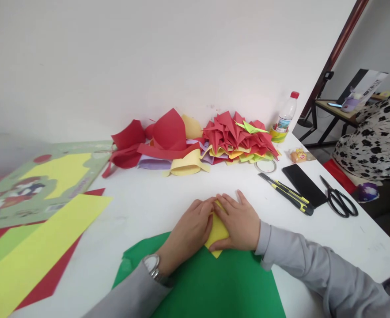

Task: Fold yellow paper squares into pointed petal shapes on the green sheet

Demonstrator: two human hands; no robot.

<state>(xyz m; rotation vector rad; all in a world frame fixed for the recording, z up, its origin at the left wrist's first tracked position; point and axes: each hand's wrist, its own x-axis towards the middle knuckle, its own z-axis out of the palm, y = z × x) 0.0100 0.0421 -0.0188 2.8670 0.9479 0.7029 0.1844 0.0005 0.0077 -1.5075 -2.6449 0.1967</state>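
A small piece of folded yellow paper [217, 232] lies over the upper edge of a large green sheet [228, 287] on the table. My left hand [191, 229], a watch on its wrist, has its fingers curled and pinched at the paper's top left edge. Pressed flat across the paper's right side is my right hand [239, 224], with fingers spread and the thumb near the lower corner. Both hands cover much of the paper, so its folds are mostly hidden.
Along the wall lie red folded paper shapes [229, 132] and curved paper pieces [170, 132]. A utility knife [289, 195], black phone-like slab [304, 185], scissors [338, 198], tape roll [266, 166] and bottle [285, 115] stand right. Yellow strips [49, 247] lie left. Someone sits at far right.
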